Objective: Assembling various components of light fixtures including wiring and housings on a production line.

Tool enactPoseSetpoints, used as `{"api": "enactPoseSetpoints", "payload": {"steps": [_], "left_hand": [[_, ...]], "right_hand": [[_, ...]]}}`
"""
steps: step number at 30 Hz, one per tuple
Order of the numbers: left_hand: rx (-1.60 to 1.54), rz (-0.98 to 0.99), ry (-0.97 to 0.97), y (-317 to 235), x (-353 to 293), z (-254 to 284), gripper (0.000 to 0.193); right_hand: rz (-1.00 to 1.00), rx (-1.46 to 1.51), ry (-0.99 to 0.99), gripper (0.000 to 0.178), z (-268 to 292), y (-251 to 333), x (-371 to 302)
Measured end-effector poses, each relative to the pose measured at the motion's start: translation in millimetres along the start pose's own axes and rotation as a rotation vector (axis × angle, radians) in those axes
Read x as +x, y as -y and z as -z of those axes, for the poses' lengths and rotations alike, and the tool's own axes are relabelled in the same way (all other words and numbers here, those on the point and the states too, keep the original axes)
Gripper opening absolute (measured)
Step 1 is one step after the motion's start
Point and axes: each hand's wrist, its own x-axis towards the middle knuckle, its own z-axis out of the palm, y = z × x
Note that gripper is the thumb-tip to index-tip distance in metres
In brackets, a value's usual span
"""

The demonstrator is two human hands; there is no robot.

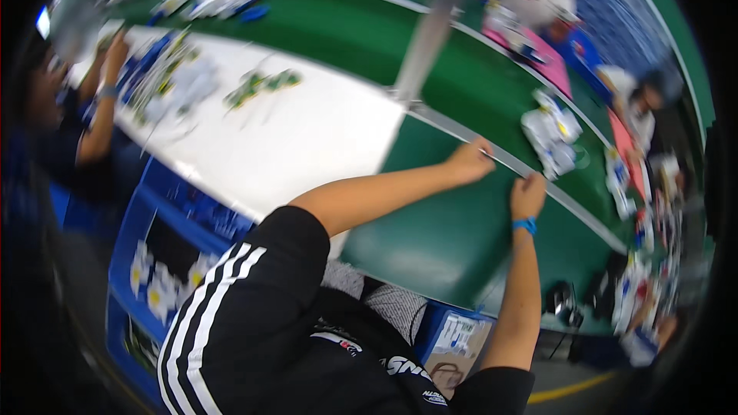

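Both hands are out on the green table [446, 238], right at a pale grey strip [553, 194] running diagonally across it. The left hand [470, 161] sits curled with its fingertips pinched on something thin and light right on the strip, too small and blurry to say what it is. The right hand [527, 195] is just beside it, a little farther along the strip, fingers folded down onto it; honestly can't tell if it's gripping anything or only pressing. There's a blue wristband [525, 224] on that wrist.

Just past the right hand is a heap of clear and white plastic bags [552, 137] with bits of yellow inside, contents not readable. A grey upright post [430, 27] rises from where the strip meets the white tabletop [307, 134], and its top is cut off by the frame. On the white top there's a smeared scatter of green and white small parts [257, 86].

At far left another person's arm [104, 100] reaches onto that table, badly blurred. More people sit at the top right, squashed by the lens. Blue bins [165, 261] under the table hold white pieces I can't identify.
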Motion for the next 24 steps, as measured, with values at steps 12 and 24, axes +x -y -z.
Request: {"api": "enactPoseSetpoints", "payload": {"steps": [12, 24], "left_hand": [[0.271, 0.105, -1.062, -42, -459, 258, 0.042], [0.983, 0.553, -1.387, 38, -555, 416, 0.036]], "right_hand": [[0.097, 0.031, 0.164, 0.017, -20, -47, 2], [0.196, 0.028, 0.208, 0.037, -24, -39, -3]]}}
